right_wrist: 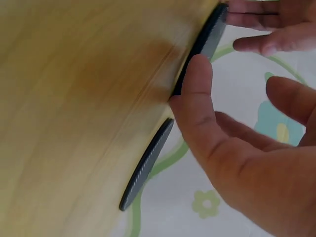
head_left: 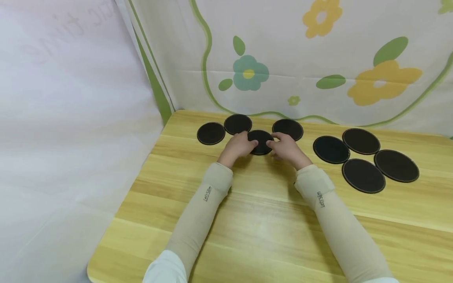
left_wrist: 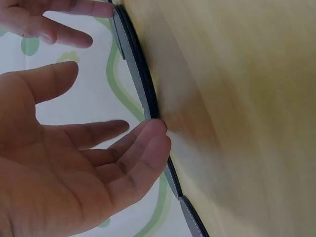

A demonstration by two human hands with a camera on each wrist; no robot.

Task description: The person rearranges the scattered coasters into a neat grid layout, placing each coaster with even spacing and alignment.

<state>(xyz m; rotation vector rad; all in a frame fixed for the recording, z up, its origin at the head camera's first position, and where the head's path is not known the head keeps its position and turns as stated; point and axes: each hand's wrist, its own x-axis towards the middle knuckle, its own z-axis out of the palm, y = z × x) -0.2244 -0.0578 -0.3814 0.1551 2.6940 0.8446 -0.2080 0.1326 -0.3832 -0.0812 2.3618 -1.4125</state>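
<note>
Between my two hands a round black coaster (head_left: 260,142) lies on the wooden table. My left hand (head_left: 240,144) touches its left edge with the fingertips, the thumb held away from it in the left wrist view. On the opposite side, the fingertips of my right hand (head_left: 284,148) meet the rim of the same coaster (right_wrist: 202,47), and that thumb also stands apart. Two more black coasters, one at far left (head_left: 210,133) and one behind my left hand (head_left: 238,124), lie to the left. Another coaster (head_left: 288,129) lies just behind my right hand.
Several black coasters (head_left: 363,175) lie grouped on the right of the wooden table (head_left: 255,236). A white cloth with flowers (head_left: 283,47) hangs along the table's back edge. A plain white sheet (head_left: 70,137) hangs at the left.
</note>
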